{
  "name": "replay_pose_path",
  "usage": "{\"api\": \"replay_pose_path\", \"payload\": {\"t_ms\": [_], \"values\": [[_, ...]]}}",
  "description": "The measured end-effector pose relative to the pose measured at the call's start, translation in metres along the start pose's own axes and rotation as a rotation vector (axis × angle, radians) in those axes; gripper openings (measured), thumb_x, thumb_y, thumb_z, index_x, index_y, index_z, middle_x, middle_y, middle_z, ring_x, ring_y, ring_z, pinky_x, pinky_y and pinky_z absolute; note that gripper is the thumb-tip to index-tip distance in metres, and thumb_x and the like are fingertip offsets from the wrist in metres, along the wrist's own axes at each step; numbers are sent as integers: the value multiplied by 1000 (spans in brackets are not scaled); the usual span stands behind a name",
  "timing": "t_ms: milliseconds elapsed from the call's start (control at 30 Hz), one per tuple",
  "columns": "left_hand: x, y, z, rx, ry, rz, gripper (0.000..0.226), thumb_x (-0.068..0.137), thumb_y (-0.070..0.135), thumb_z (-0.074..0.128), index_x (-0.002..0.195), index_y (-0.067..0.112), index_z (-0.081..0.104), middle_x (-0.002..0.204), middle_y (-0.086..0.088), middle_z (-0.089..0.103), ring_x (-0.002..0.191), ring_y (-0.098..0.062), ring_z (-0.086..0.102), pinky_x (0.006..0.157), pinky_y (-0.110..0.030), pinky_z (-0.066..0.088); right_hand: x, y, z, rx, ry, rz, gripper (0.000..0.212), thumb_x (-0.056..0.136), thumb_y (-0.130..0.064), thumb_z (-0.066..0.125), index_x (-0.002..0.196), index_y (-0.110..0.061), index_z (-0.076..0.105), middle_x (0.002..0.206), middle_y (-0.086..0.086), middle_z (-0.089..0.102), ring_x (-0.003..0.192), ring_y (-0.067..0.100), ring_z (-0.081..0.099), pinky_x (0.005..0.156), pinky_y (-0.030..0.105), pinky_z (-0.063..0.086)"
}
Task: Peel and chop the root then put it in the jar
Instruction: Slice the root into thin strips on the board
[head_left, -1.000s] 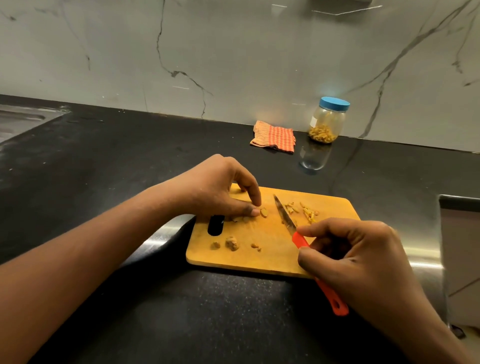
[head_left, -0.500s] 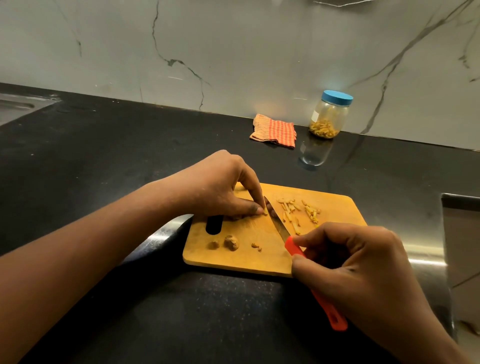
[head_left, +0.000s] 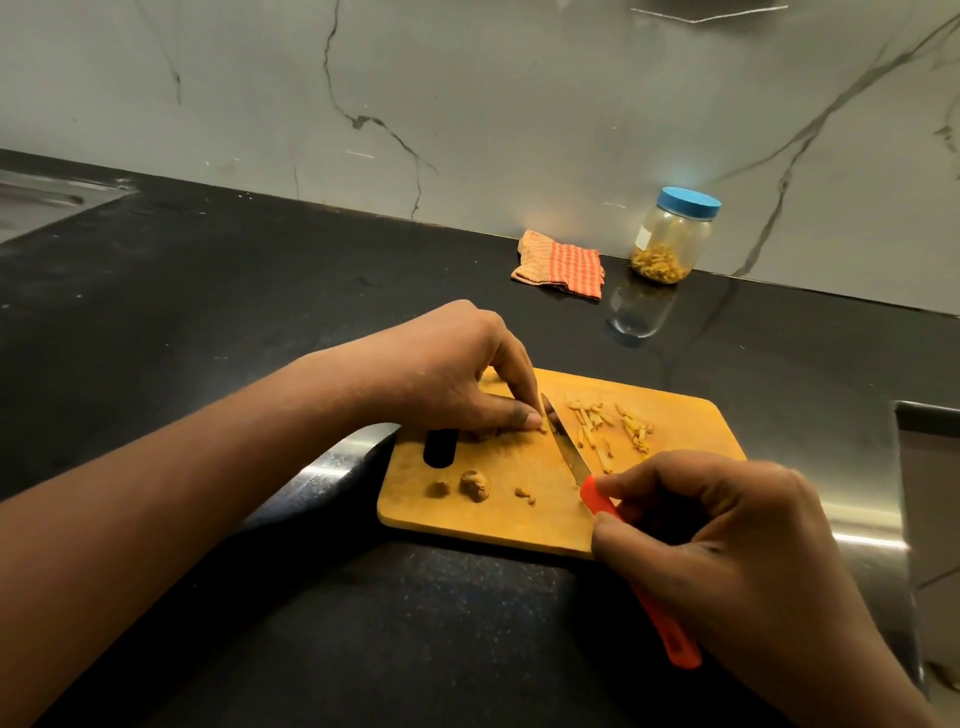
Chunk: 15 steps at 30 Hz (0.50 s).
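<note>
Your left hand (head_left: 452, 384) hides nearly all of the root piece (head_left: 543, 428) it pins. Your right hand (head_left: 727, 540) covers the handle's middle on the knife (head_left: 566, 447). The far-left sink (head_left: 41, 200) runs off the edge.

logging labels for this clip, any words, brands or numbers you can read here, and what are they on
No text in this picture can be read.
jar: a small white label on its side, too small and blurred to read.
knife: no readable marking on the blade or the orange handle.
cloth: a checked pattern only, no writing.
</note>
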<state>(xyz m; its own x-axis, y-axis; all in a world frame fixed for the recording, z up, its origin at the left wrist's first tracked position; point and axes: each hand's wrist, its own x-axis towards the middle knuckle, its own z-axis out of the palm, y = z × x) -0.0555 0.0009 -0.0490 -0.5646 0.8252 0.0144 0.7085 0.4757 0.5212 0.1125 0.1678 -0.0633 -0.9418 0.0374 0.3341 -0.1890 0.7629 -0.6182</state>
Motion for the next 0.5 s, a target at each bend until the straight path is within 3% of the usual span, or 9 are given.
{"api": "replay_pose_path", "payload": {"t_ms": [333,500], "values": [[-2,2,-1,18,-16,9,18,88,35,67,104,31,75,112,19,67,111,-2,57,101,-30,47,13,-4,-1,-32,-67,-32,20,65,-34,70,82,-22,75,71,-4,68,73,9,65,60,24,55],[-3,2,0,20,-16,6,18,88,35,67,104,31,75,114,18,67,112,-3,57,101,-32,47,27,-3,3,-70,-89,-7,18,71,-27,75,87,-19,75,67,-5,65,67,8,62,53,11,47]]}}
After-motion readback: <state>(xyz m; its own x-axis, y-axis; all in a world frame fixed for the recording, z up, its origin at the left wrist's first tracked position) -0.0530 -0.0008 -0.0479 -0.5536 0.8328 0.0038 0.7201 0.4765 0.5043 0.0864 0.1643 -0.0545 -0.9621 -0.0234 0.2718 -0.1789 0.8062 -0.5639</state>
